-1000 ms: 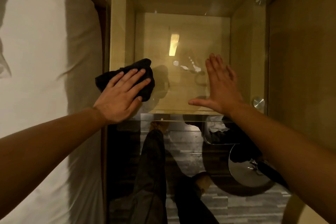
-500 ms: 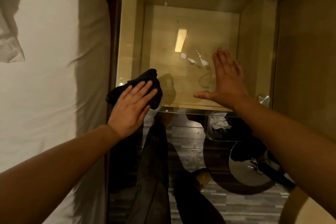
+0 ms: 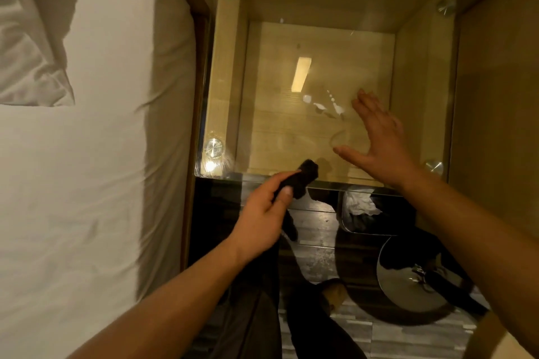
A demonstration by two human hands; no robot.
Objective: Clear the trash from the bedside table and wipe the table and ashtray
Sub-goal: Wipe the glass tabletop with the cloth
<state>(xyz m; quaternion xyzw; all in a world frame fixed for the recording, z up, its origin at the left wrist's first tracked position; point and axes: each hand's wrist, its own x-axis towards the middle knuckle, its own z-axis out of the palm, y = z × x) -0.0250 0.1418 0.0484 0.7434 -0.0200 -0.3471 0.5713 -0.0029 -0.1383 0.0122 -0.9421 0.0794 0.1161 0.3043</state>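
The glass-topped bedside table (image 3: 420,73) fills the upper middle of the head view, with a wooden box frame under the glass. My left hand (image 3: 262,213) is at the table's near edge, gripping a black cloth (image 3: 303,178) whose tip pokes past my fingers over the glass rim. My right hand (image 3: 379,140) lies flat with fingers spread on the near right part of the glass. No ashtray shows on the table.
A bed with a white sheet (image 3: 102,183) and a pillow (image 3: 26,52) borders the table on the left. A wooden wall (image 3: 495,96) stands at the right. On the floor below sit a bin with crumpled paper (image 3: 361,204) and a round shiny lid (image 3: 408,280). My legs (image 3: 306,315) are below.
My left hand slid the cloth from the table's left side to the near edge and bunched it in a grip, off the glass. My right hand stayed flat on the glass.
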